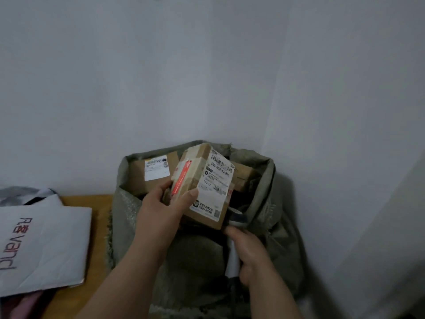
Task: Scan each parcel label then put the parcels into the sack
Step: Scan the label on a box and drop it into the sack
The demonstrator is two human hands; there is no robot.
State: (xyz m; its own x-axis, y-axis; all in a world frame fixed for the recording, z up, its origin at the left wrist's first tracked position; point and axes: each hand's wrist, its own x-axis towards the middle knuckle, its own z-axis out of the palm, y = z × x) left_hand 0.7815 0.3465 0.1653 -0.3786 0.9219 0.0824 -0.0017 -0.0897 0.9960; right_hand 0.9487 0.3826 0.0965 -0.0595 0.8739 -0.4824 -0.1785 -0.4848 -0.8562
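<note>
A grey-green woven sack (271, 203) stands open against the white wall. My left hand (161, 210) grips a small cardboard parcel (204, 183) with a white barcode label and red tape, held over the sack's mouth. My right hand (248, 254) grips a white and dark device (233, 249) just below the parcel; most of the device is hidden by my fingers. Inside the sack lie a brown box with a white label (151, 173) at the left and another brown box (243, 176) at the right.
A wooden tabletop (92, 203) lies to the left of the sack. On it rests a grey mailer bag with red lettering (41, 247), with dark and pink items partly under it. White walls meet in a corner behind the sack.
</note>
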